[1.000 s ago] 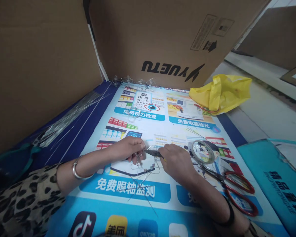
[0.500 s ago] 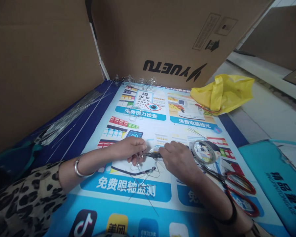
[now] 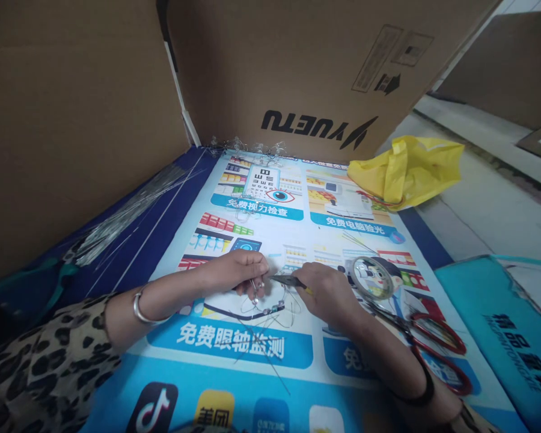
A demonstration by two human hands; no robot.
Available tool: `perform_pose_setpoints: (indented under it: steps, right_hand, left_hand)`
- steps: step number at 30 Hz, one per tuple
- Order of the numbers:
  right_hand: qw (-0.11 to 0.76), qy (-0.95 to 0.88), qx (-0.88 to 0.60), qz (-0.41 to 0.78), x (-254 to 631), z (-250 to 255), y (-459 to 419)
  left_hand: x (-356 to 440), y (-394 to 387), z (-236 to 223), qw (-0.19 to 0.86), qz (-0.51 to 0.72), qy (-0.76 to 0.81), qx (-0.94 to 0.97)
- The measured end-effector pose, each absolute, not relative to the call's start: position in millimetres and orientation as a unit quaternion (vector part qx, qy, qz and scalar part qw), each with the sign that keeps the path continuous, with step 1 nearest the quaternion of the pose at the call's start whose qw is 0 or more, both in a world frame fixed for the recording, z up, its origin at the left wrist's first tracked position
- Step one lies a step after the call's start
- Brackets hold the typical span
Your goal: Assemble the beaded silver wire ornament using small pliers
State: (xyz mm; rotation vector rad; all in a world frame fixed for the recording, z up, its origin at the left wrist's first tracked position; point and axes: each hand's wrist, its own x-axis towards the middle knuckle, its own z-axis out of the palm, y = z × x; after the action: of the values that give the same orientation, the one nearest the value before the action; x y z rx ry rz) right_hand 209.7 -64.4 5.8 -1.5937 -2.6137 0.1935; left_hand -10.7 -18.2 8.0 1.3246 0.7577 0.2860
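Observation:
Between thumb and fingers, my left hand pinches a piece of thin wire strung with small clear beads. My right hand is wrapped round dark-tipped pliers that point left at the beaded wire; whether the jaws touch the wire is too small to tell. Below and between the hands, more beads and loose wire ends spread over the printed poster. Right of my right hand lies a round clear spool, next to red-handled scissors.
A bundle of straight wires lies at the left on blue cloth. Beaded wire pieces sit along the cardboard wall. A yellow bag is at the back right, a teal bag at the right.
The pliers first sat near my left fingertips, turned at the beaded wire, and now their tip is drawn back slightly to the right. My left hand keeps its pinch, nearly still.

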Motion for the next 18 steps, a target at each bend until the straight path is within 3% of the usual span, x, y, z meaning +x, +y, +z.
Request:
perform_pose_setpoints:
  steps: [11, 18]
  right_hand:
    - [0.050, -0.809, -0.576, 0.110, 207.6, 2.7, -66.0]
    - [0.044, -0.808, -0.575, 0.116, 207.0, 4.2, -66.1]
  left_hand:
    - [-16.7, -24.4, 14.4, 0.778, 0.188, 0.287, 0.526]
    - [-14.8, -26.6, 12.7, 0.767, 0.197, 0.333, 0.512]
